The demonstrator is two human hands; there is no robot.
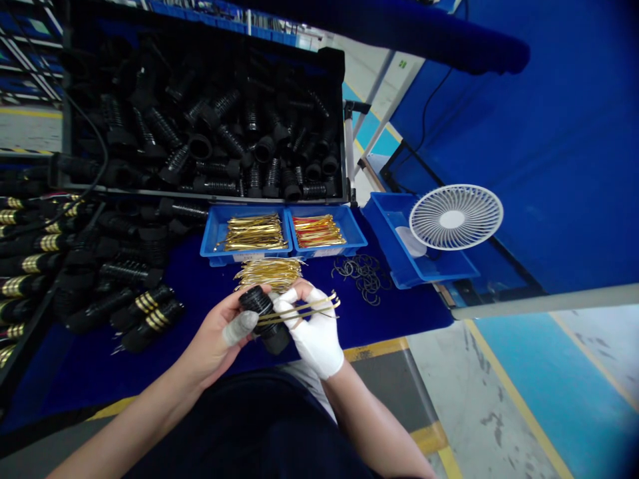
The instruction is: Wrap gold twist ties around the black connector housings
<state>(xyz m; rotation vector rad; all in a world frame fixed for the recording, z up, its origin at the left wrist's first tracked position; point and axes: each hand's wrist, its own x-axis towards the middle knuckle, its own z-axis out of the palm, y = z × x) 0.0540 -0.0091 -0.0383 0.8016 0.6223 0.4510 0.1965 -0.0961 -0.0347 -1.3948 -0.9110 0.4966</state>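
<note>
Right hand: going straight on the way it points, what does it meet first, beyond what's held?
The pile of gold strips looks first, just past the black ribbed part. The right hand may be higher and pass over; one view doesn't settle depth.

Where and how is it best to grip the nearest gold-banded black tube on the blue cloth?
I'd grip the tube around its middle, from above, fingers across its length: it lies on its side, and thin wires poke from its left end.

cloth (pixel 409 313) blue | trays (pixel 215 261) blue | left-tray strips (pixel 255 233) gold | right-tray strips (pixel 319 233) gold-and-red | held sleeve (pixel 273 336) black | held strips (pixel 319 304) gold | banded sleeves (pixel 158 319) black, gold-striped | fan (pixel 452 219) white | floor (pixel 529 359) grey, turquoise, yellow-striped
</note>
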